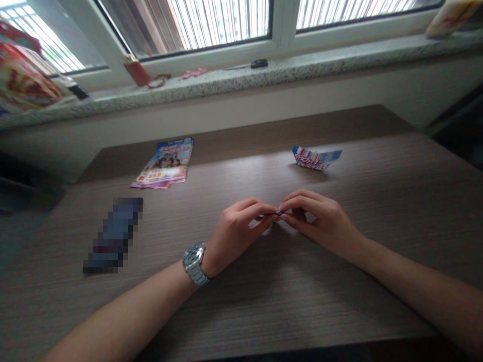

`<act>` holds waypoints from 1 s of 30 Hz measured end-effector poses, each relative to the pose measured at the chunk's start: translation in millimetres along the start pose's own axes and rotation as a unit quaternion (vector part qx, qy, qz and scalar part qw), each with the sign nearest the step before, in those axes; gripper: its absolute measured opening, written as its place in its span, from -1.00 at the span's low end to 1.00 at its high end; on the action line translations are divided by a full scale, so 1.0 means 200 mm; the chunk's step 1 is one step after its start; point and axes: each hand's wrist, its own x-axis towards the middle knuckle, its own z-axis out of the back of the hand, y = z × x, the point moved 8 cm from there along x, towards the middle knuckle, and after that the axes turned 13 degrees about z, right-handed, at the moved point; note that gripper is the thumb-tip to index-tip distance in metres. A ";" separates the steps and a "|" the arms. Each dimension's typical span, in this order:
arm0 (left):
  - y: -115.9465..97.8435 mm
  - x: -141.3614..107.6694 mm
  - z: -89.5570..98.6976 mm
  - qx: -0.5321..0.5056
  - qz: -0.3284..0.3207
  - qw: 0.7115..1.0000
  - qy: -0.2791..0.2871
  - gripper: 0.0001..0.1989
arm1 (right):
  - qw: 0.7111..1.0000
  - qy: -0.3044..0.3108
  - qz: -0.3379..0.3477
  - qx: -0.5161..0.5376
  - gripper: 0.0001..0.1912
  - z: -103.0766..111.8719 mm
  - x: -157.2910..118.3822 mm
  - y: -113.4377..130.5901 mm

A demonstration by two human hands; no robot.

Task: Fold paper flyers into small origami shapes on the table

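Note:
My left hand [247, 218], with a silver watch [195, 264] on its wrist, pinches one side of a small folded piece of printed paper [278, 213]. From the other side, thumb and fingers of my right hand [320, 216] close on the same piece. Only a thin bluish edge shows between my fingertips; the rest is hidden. Both hands are low over the middle of the table. Beyond them stands a folded paper shape [316, 159], blue, white and pink, with raised ends like a boat.
A stack of colourful flyers [166, 163] lies at the back left of the brown table [234, 311]. Nearer is a dark, pixelated flat object [115, 236]. On the stone windowsill [302, 63] are a red bottle-like item [136, 71], pink pieces [195, 73] and a colourful bag [26, 78].

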 end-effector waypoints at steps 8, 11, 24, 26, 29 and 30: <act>0.03 0.01 -0.01 0.007 0.018 1.000 0.006 -0.93 | 1.000 0.001 0.004 -0.006 -0.92 0.01 0.00 -0.02; 0.04 0.01 -0.01 -0.002 0.031 1.000 0.005 -0.93 | 1.000 0.002 -0.002 -0.003 -0.90 0.01 0.00 -0.04; 0.18 0.04 0.03 -0.122 0.103 0.987 -0.026 -0.93 | 0.994 -0.026 -0.094 0.044 -0.84 0.03 -0.05 -0.16; 0.19 0.04 0.04 -0.121 0.108 0.986 -0.028 -0.91 | 0.993 -0.025 -0.108 0.049 -0.82 0.03 -0.06 -0.18; 0.18 0.05 0.05 -0.069 0.086 0.993 -0.029 -0.83 | 0.992 -0.019 -0.122 0.038 -0.80 0.03 -0.07 -0.20; 0.17 0.05 0.06 -0.045 0.073 0.996 -0.028 -0.83 | 0.992 -0.017 -0.125 0.032 -0.80 0.03 -0.07 -0.21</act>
